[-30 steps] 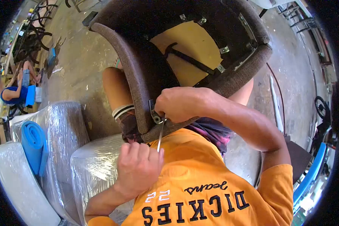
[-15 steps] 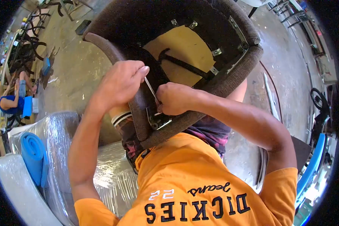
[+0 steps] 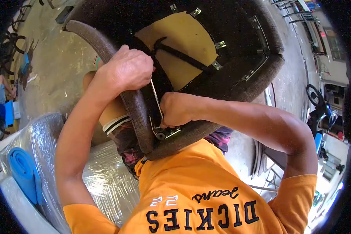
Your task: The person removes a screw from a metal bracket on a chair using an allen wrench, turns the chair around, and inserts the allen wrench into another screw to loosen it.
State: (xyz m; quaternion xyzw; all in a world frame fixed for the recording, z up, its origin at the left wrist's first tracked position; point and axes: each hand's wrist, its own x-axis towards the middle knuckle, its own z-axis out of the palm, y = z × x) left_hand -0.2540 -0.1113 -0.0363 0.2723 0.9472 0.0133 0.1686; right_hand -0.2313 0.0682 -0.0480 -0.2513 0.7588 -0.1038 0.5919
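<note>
Head view: left hand (image 3: 132, 70) is clamping the rod (image 3: 155, 93) up top; right hand (image 3: 179, 109) is curling by its foot, grip unclear; steadying that foot is probably preventing slips.

I see the left hand (image 3: 130, 70) curled at eleven o'clock, the right hand (image 3: 178, 110) curled at twelve, right elbow (image 3: 298, 144) poking toward two.

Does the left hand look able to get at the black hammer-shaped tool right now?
Probably yes: the black hammer-shaped tool lies largely uncovered near the left hand. That hand, though, is closed around a thin metal rod, and would likely need to release it first.
</note>
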